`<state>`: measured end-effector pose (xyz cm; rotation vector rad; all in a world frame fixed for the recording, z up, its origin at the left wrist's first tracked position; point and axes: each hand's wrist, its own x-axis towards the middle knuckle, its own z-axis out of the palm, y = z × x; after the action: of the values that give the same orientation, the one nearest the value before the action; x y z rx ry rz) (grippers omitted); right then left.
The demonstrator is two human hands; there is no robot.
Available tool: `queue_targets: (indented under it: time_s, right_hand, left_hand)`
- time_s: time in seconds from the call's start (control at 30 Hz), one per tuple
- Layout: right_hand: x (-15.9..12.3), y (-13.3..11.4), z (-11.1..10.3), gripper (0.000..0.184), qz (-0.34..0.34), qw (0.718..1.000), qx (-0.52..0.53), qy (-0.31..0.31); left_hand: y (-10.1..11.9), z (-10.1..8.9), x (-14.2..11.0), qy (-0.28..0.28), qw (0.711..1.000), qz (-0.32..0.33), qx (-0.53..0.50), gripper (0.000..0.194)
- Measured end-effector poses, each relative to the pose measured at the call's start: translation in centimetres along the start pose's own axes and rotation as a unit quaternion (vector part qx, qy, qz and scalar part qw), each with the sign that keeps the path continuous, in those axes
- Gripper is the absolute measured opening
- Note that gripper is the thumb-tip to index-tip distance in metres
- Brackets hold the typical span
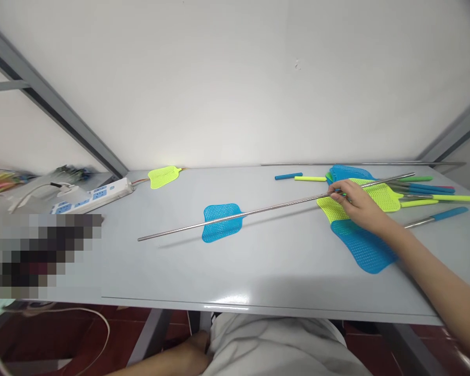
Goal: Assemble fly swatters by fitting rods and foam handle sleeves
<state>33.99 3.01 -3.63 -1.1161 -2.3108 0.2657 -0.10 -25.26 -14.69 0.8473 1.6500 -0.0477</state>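
Note:
My right hand (350,202) is closed on a long thin metal rod (285,204), pinched between thumb and fingers. The rod slants across the table, its left part passing over a blue fly swatter head (221,232). Beneath my right hand and wrist lie a yellow fly swatter (379,197) and a blue fly swatter (370,248), overlapping. More blue swatter heads (350,171) lie just behind it. My left hand (199,342) is low by my lap, below the table edge; its fingers are hidden.
Loose blue (289,176) and yellow tubes (310,179) lie near the wall, beside another metal rod (360,164). Several swatter handles (434,189) point right. A yellow swatter head (164,177) and a power strip (102,196) with cables are at left. A blurred-out patch covers the left front.

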Motion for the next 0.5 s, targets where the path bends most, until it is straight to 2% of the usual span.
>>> queue_targets:
  time_s: [0.07,0.17,0.33,0.5]
  right_hand:
    - [0.0,-0.1,-0.1,0.014,0.002,1.0,0.0,0.0]
    - [0.0,-0.3,-0.2,0.014,0.008,1.0,-0.002,0.002]
    - [-0.1,-0.4,-0.3,0.015,0.015,1.0,-0.002,0.006]
    - [-0.1,-0.3,-0.2,0.015,0.013,1.0,-0.004,0.005]
  left_hand:
    - [0.4,-0.1,-0.7,0.012,1.0,-0.022,0.017,0.036]
    - [0.6,0.0,-1.1,0.037,0.997,0.001,0.071,0.034]
    - [-0.8,0.8,0.3,0.087,0.981,0.065,0.161,0.024]
    - [-1.6,1.1,0.9,0.092,0.977,0.071,0.18,0.026]
